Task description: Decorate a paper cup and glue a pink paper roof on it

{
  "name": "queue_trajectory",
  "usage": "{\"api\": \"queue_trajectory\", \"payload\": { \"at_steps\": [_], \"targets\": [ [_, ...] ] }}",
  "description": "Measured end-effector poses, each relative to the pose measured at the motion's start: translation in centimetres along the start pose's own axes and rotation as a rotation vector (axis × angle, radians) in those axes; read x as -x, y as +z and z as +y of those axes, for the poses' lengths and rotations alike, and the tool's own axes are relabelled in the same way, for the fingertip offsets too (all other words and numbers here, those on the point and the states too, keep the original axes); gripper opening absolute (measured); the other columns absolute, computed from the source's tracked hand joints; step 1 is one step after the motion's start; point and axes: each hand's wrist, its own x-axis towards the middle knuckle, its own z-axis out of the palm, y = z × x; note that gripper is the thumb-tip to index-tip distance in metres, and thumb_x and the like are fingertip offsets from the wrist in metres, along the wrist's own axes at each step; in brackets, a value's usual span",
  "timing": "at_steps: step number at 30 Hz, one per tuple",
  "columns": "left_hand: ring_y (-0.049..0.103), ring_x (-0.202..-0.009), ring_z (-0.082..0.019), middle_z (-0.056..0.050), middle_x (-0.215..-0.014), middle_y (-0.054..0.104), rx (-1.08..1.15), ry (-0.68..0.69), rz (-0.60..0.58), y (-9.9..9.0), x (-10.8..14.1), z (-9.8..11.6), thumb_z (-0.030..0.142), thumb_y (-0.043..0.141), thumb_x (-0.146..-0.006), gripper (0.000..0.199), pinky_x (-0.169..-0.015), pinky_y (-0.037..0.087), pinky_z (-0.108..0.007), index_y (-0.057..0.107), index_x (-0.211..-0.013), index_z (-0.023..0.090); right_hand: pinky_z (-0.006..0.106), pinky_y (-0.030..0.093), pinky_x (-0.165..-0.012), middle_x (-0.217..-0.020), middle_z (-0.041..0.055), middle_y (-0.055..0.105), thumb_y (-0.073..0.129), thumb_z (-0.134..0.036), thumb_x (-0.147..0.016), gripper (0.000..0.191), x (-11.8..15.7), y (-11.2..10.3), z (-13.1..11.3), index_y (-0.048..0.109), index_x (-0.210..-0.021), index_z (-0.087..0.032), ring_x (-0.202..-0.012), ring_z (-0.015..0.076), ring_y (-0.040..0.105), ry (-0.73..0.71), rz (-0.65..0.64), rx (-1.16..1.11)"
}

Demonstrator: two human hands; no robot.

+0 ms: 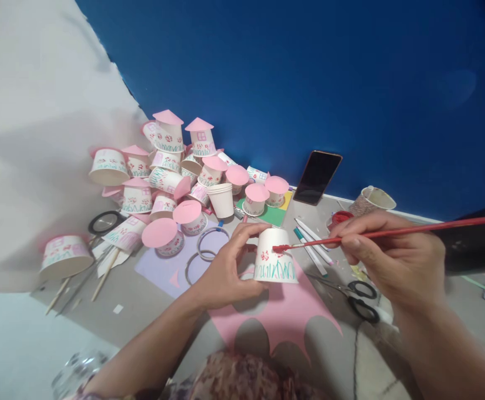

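My left hand (229, 272) grips a white paper cup (272, 269), turned upside down, by its top and rim. Green zigzag strokes run round the cup's lower edge, with red dabs above them. Between the fingers and thumb of my right hand (392, 261) is a paintbrush (417, 228) with a red handle. Its red-tipped bristles meet the cup's side, near the red dabs. Just behind that hand stands a small pot of red paint (339, 218), partly hidden. Pink paper (279, 316) with round cut-outs lies under the cup.
Decorated cups with pink paper roofs (167, 136) are piled at the back left. Plain stacked cups (221, 201) stand beside them. A phone (318, 176) leans on the blue wall. Markers (312, 256), scissors (361, 297) and metal rings (203, 261) lie around the hands.
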Motion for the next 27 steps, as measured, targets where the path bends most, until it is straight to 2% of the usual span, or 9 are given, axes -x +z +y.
{"api": "queue_trajectory", "payload": {
  "at_steps": [7,11,18,27],
  "targets": [
    [0.048,-0.142,-0.033,-0.006,-0.147,0.048,-0.045,0.008,0.019,0.04,-0.04,-0.16,0.011,0.081,-0.067,0.088,-0.118,0.044,-0.046,0.052,-0.145,0.038,0.020,0.048,-0.044,-0.068,-0.0030,0.074,0.078,-0.024,-0.091,0.012,-0.08,0.10,-0.14,0.078,-0.079,-0.025,-0.047,0.0086,0.058,-0.007,0.028,-0.021],
    [0.048,-0.142,-0.033,-0.006,-0.148,0.048,-0.075,0.020,0.030,0.03,0.04,-0.29,0.012,0.082,-0.068,0.087,-0.117,0.044,-0.046,0.052,-0.145,0.038,0.021,0.044,-0.041,-0.061,-0.0048,0.069,0.078,-0.023,-0.091,0.013,-0.05,0.07,-0.38,0.079,-0.078,-0.027,-0.047,0.0099,0.058,0.006,0.002,0.022],
    [0.048,-0.144,-0.034,-0.006,-0.150,0.048,-0.091,0.032,0.043,-0.03,0.05,-0.48,0.011,0.081,-0.069,0.089,-0.120,0.042,-0.049,0.050,-0.148,0.039,0.021,0.043,-0.042,-0.057,-0.0053,0.066,0.080,-0.023,-0.087,0.014,-0.18,-0.05,-0.46,0.078,-0.074,-0.026,-0.045,0.0088,0.053,0.004,0.105,0.029],
    [0.048,-0.144,-0.034,-0.007,-0.151,0.047,-0.099,0.033,0.042,0.00,0.06,-0.51,0.011,0.082,-0.069,0.090,-0.120,0.042,-0.049,0.050,-0.148,0.037,0.021,0.041,-0.039,-0.055,-0.0062,0.065,0.079,-0.028,-0.088,0.014,-0.10,0.26,-0.43,0.078,-0.075,-0.028,-0.043,0.0095,0.055,0.042,0.025,0.067]
  ]
}}
